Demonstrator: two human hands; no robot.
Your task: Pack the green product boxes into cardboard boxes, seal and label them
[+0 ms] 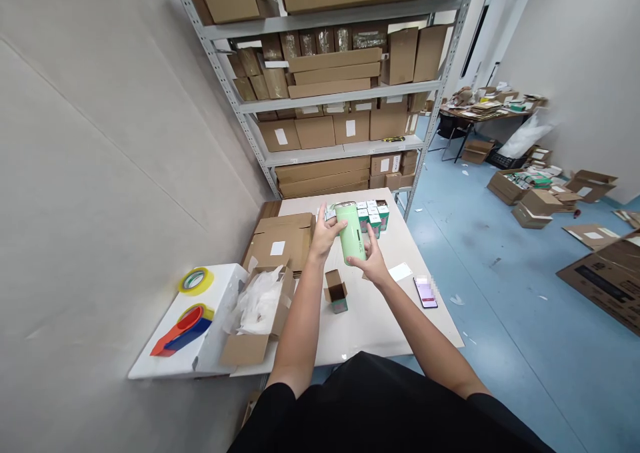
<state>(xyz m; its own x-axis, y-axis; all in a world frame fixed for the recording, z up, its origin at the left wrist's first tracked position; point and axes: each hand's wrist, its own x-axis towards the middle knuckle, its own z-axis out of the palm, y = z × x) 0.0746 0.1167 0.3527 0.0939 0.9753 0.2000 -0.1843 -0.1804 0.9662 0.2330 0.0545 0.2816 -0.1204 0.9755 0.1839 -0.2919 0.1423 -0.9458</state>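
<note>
A light green tumbler [351, 234] with a metal-looking rim is held up above the table, tilted slightly. My left hand [324, 236] grips its upper left side, thumb across the front. Low on its right side, my right hand [371, 261] supports it with the thumb near the base and a finger raised. Below the hands stands a small green and brown carton [337, 293] with its flaps open. Just behind the tumbler, several small green-and-white boxes [374, 221] are grouped on the table [370, 326].
To the left, an open cardboard box [250, 348] holds white plastic bags, beside flattened cardboard [295, 230]. A tape dispenser [183, 333] and yellow tape roll [196, 281] lie on a white block. A phone [425, 292] and white paper [400, 271] lie right. Shelving [345, 100] stands behind.
</note>
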